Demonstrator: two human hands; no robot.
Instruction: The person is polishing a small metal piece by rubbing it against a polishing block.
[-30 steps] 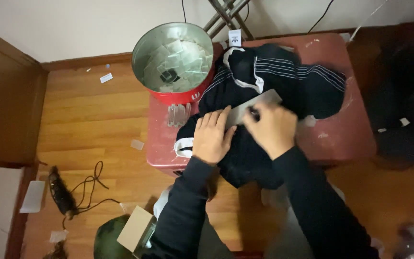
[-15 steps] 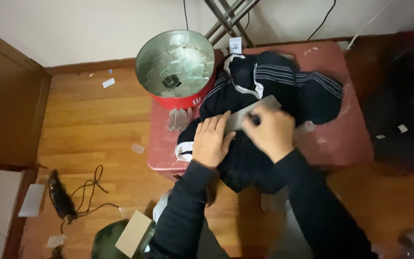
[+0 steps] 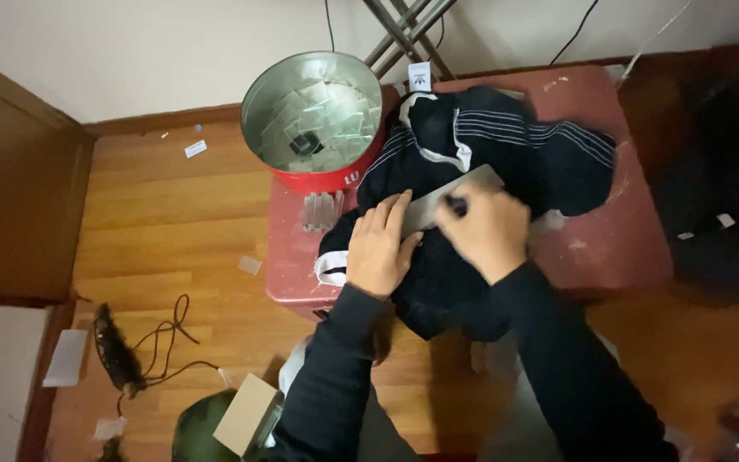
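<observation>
A black garment [image 3: 506, 145] with thin white stripes and white trim lies bunched on a low red table [image 3: 626, 239]. My left hand [image 3: 380, 248] lies flat on the garment near its white-edged cuff, fingers spread. My right hand [image 3: 487, 229] is closed around a small dark item and presses it against a grey rectangular piece [image 3: 453, 195] lying on the garment. The left fingertips touch the grey piece's lower end.
A red bucket with a shiny lining [image 3: 314, 120] holds several clear packets at the table's back left. A small stack of clear packets [image 3: 322, 210] sits by it. On the wooden floor lie a black cable and device [image 3: 121, 351], a cardboard box [image 3: 245, 415] and scraps.
My hands keep their grip on the garment and the grey piece; the right hand has shifted slightly. The view has drifted a little.
</observation>
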